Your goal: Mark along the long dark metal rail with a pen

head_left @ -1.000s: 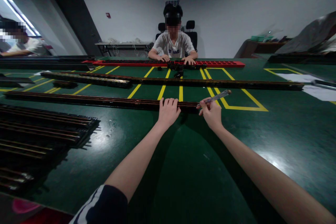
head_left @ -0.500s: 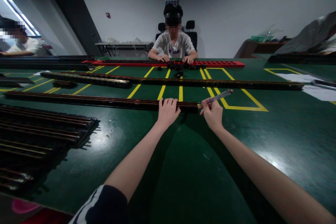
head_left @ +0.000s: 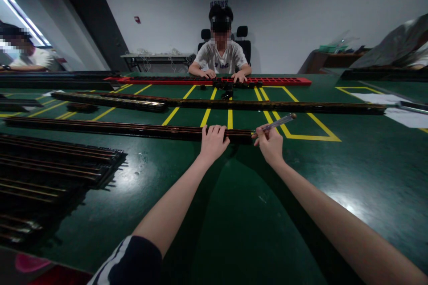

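Note:
A long dark rail (head_left: 143, 129) with thin coppery strips along it lies crosswise on the green table. My left hand (head_left: 214, 143) rests on the rail near its right end, with the fingers bent over the far side. In my right hand (head_left: 270, 146), closed at that same end, is a screwdriver (head_left: 280, 121) with a clear handle. The handle leans up to the right. The tool's tip is at the rail's end, too small and dark to tell whether it touches.
Several similar rails (head_left: 67, 160) lie at the near left. Another long rail (head_left: 274, 106) crosses the table beyond my hands. Behind it a person (head_left: 220, 58) has both hands at a red frame (head_left: 287, 81). Papers (head_left: 406, 116) lie at the right.
Almost nothing differs. My right hand and the screwdriver have shifted very slightly to the left; my left hand keeps its place on the rail.

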Available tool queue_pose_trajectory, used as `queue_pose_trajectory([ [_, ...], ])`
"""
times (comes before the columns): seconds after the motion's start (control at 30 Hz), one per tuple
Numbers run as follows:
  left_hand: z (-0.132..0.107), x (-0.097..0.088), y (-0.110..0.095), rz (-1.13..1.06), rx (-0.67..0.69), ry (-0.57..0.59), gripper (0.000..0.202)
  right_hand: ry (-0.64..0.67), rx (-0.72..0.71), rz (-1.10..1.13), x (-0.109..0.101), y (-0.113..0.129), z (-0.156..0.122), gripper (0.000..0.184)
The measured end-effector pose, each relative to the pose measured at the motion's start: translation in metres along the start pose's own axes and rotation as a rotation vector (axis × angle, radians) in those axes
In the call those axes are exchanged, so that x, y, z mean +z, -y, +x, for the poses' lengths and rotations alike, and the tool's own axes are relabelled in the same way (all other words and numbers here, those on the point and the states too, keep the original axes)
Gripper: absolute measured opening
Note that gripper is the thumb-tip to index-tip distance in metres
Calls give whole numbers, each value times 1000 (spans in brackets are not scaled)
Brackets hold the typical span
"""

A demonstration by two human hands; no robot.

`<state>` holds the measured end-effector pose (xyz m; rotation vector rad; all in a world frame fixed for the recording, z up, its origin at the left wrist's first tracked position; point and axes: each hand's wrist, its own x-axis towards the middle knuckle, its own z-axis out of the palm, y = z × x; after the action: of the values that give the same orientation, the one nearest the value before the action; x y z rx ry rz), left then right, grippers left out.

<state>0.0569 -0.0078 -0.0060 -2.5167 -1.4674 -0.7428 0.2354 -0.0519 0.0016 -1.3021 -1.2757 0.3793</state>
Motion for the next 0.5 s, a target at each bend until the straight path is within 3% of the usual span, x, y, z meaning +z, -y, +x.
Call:
queue_pose_trajectory([
  [0.5,0,0,0,-28,-4,10,36,-4,39,49,-1,1,1,49],
])
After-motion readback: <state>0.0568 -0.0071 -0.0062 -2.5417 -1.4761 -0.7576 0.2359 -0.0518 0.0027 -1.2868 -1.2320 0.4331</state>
